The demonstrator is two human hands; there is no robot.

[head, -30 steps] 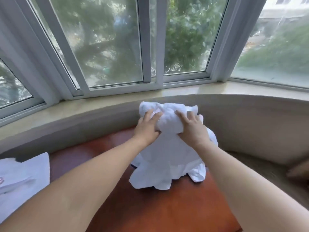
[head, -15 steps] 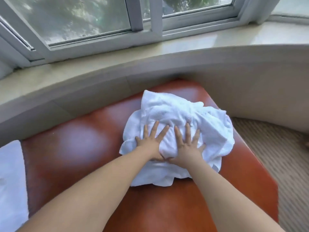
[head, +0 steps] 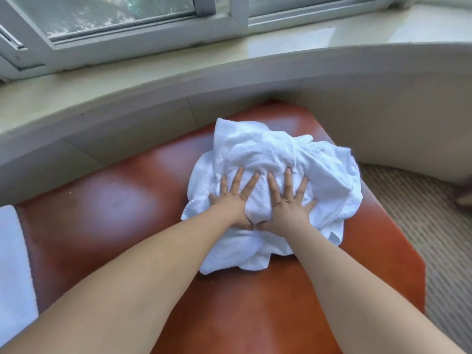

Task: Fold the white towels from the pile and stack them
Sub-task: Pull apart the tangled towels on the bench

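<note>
White crumpled towel pile (head: 275, 159) on reddish-brown leather bench (head: 102, 215), left hand (head: 233, 200) and right hand (head: 290, 204) side by side pressing flat on it, fingers spread straight, gripping nothing, another white towel (head: 14, 267) at bench's left edge, window sill (head: 153, 72) behind

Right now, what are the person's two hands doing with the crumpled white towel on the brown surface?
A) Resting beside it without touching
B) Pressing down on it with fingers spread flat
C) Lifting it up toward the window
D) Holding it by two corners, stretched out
B: the left hand and right hand lie side by side on the crumpled white towel, fingers straight and spread, while it rests on the brown surface.
</note>
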